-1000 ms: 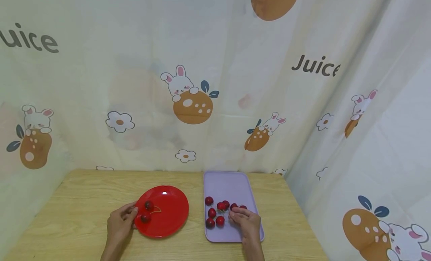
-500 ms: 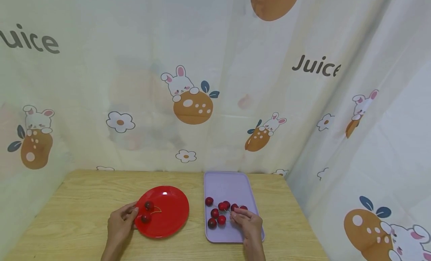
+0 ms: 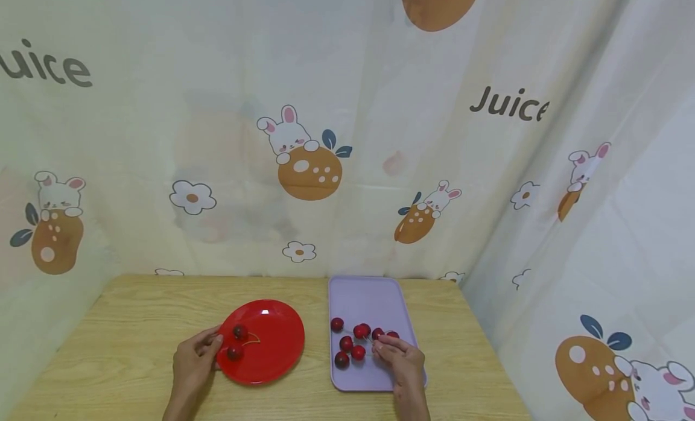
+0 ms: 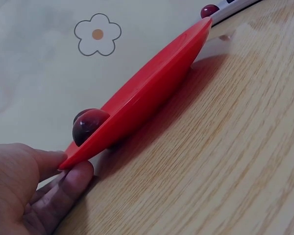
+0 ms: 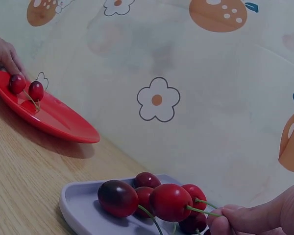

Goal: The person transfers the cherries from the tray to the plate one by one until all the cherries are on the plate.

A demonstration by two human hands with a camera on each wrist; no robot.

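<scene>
"How did the round red plate (image 3: 274,348) lie?"
"Beside the lavender tray (image 3: 361,297), bearing two dark cherries (image 3: 235,352) whose stems met."
"And the tray?"
"It held clustered glossy red cherries (image 3: 345,344), one pinched by its green stem (image 5: 204,211)."

Person's body, seen as hands and forearms only. Left hand (image 3: 190,360): bare, slim, with slender fingers (image 4: 78,178), rounded at tips. Right hand (image 3: 403,359): bare, similar slim build, smooth tapering thumb (image 5: 257,218). Left forearm (image 3: 181,403), right forearm (image 3: 411,403): bare, narrow, cropped by lower edge of head view. Fingernails too indistinct to describe.
</scene>
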